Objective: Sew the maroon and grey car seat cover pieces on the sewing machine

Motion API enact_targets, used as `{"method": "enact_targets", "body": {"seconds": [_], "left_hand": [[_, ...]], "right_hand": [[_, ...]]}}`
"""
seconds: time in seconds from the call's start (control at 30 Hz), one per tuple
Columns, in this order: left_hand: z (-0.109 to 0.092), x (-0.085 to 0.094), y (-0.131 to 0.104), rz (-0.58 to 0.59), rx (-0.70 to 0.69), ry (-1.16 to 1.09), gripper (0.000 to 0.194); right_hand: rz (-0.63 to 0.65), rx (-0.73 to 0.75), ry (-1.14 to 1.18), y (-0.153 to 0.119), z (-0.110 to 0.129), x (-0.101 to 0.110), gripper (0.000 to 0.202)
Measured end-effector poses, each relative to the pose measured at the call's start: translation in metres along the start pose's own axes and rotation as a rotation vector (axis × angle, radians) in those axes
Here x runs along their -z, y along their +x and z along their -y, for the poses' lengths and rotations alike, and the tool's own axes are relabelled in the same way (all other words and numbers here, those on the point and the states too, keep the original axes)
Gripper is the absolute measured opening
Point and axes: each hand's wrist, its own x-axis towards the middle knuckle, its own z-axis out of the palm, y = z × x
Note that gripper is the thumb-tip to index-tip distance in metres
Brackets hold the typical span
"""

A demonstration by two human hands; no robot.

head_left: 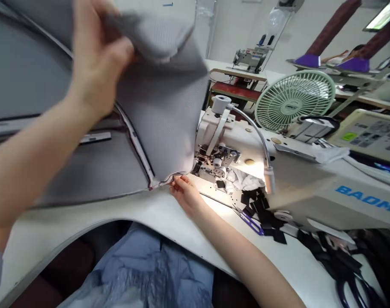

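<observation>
A large grey padded fabric piece (169, 124) with dark piped seams and pale strips spans the left and middle of the view. My left hand (98, 55) holds its upper part raised, thumb and fingers closed on the cloth; the fingertips are partly hidden and blurred. Down at the lower edge, my right hand (183, 192) pinches the seam near the corner, just above the white table (143, 211). The sewing machine's needle area (215, 164), lit by a small lamp (269, 177), lies right beyond the cloth's right edge.
Purple-handled scissors (252, 222) lie among black fabric squares (262, 209) right of my forearm. Dark-handled scissors (355, 291) are at the lower right. A green fan (294, 100) and a control panel (371, 132) stand behind the machine body (310, 192). Another person's arm (334, 57) shows far back.
</observation>
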Motion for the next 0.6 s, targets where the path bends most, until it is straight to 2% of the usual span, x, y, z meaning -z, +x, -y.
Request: {"method": "enact_targets", "body": {"seconds": [0.07, 0.13, 0.2, 0.23, 0.27, 0.3, 0.4, 0.47, 0.53, 0.6], "left_hand": [[0.014, -0.036, -0.014, -0.072, 0.147, 0.016, 0.042], [0.038, -0.065, -0.047, -0.134, 0.348, 0.057, 0.045], [0.056, -0.084, -0.085, -0.19, 0.513, 0.008, 0.056], [0.058, -0.09, -0.102, -0.172, 0.512, 0.002, 0.062], [0.055, -0.094, -0.115, -0.131, 0.428, -0.017, 0.061], [0.047, -0.097, -0.125, -0.013, 0.296, -0.069, 0.054], [0.009, -0.106, -0.134, 0.451, -0.112, -0.2, 0.036], [-0.011, -0.115, -0.133, 0.679, -0.302, -0.206, 0.03], [-0.018, -0.123, -0.133, 0.737, -0.405, -0.185, 0.03], [-0.014, -0.129, -0.138, 0.671, -0.423, -0.182, 0.033]], "right_hand": [[-0.033, -0.019, 0.049, 0.0, -0.002, 0.008, 0.038], [-0.063, -0.034, 0.1, 0.002, -0.003, 0.013, 0.039], [-0.084, -0.044, 0.131, 0.005, -0.003, 0.014, 0.04], [-0.091, -0.05, 0.14, 0.007, -0.003, 0.014, 0.04], [-0.095, -0.056, 0.146, 0.009, -0.003, 0.013, 0.039], [-0.098, -0.063, 0.149, 0.01, -0.003, 0.011, 0.039], [-0.103, -0.077, 0.152, 0.011, -0.003, 0.008, 0.038], [-0.108, -0.078, 0.146, 0.009, -0.002, 0.006, 0.036], [-0.114, -0.077, 0.136, 0.005, 0.0, 0.005, 0.037], [-0.105, -0.057, 0.099, -0.004, 0.0, 0.004, 0.039]]}}
